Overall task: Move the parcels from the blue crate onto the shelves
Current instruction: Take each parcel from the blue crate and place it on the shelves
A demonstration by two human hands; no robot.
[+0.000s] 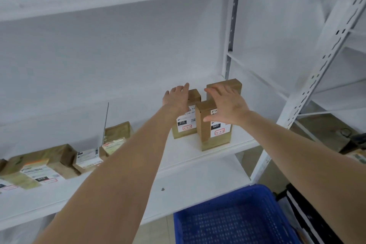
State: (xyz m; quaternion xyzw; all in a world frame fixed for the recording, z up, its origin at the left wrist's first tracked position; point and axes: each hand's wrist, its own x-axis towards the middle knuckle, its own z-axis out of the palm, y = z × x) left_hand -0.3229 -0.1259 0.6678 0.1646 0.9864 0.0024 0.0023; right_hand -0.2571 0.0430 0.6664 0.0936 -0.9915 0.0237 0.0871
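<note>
- The left hand [175, 98] reaches to the right end of the white shelf [188, 150]. Its grip is open, with straight fingers laid against the upper left part of the 010 parcel [185, 125].
- The right hand [227, 105] is open too, fingers spread and thumb stretched out to the left. It is in front of the top of the 060 parcel [214, 130]; whether it touches the cardboard cannot be told.
- The 010 parcel stands upright, just beside the 060 parcel and a little further from the shelf's front edge.
- The 060 parcel stands upright close to the front edge, its white label facing the camera.
- A third brown parcel, the rear parcel [227, 84], stands upright behind the 060 parcel, near the shelf's back right corner.
- More brown parcels [45, 162] lie along the left stretch of the same shelf, well apart from the three.
- The blue crate [237, 218] sits below the shelf's right end, in front of a lower shelf [198, 180].
</note>
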